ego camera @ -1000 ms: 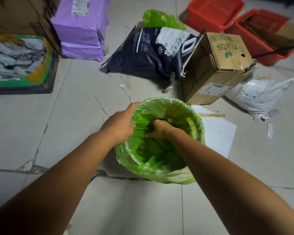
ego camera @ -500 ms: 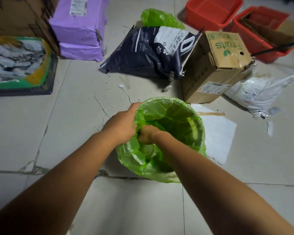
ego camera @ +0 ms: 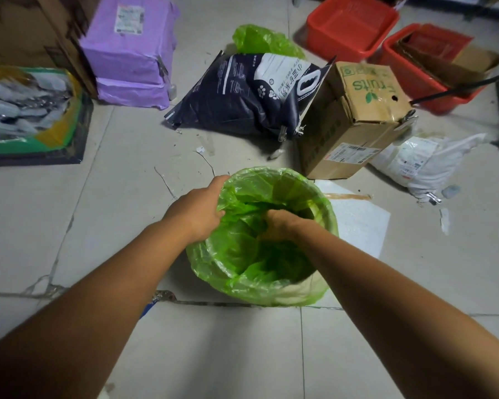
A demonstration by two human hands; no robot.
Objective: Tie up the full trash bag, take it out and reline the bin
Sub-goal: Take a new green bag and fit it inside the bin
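Observation:
A round pale bin (ego camera: 296, 290) stands on the tiled floor, lined with a translucent green bag (ego camera: 260, 182) folded over its rim. My left hand (ego camera: 198, 210) grips the liner at the bin's left rim. Inside the bin, my right hand (ego camera: 277, 224) is closed on crumpled green plastic, fingers hidden in the folds. A second green bag (ego camera: 261, 40), bunched up, lies on the floor at the back behind a dark sack.
A dark printed sack (ego camera: 251, 93) and a "fruits" cardboard box (ego camera: 357, 116) lie just beyond the bin. A white sheet (ego camera: 357, 220) lies to its right, a white parcel (ego camera: 424, 162) further right. Purple parcels (ego camera: 130, 50), red crates (ego camera: 349, 24) and a green-edged box (ego camera: 32, 110) ring the floor.
My right hand has moved right and deeper into the bin, away from the left rim, pushing the liner down. My left hand keeps its hold on the rim.

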